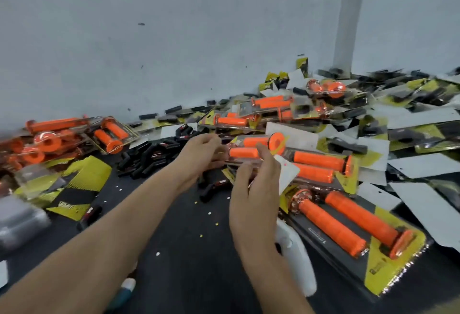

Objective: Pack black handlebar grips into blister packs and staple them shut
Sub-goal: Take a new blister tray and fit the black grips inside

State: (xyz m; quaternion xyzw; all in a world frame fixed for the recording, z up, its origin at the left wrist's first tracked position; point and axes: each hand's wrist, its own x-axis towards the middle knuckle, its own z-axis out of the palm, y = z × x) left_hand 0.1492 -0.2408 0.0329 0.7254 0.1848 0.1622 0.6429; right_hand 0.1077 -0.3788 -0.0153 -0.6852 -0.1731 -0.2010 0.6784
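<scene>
The left hand (pixel 201 149) and right hand (pixel 254 189) pinch a clear plastic blister pack (pixel 245 151) of orange grips crosswise between them, while the heap of black rubber handlebar grips (pixel 146 156) lies on the dark surface (pixel 174 226) just left of the left hand.

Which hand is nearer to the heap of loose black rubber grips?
Left. The left hand lies just right of the heap of loose black rubber grips; the right hand is farther right still.
</scene>
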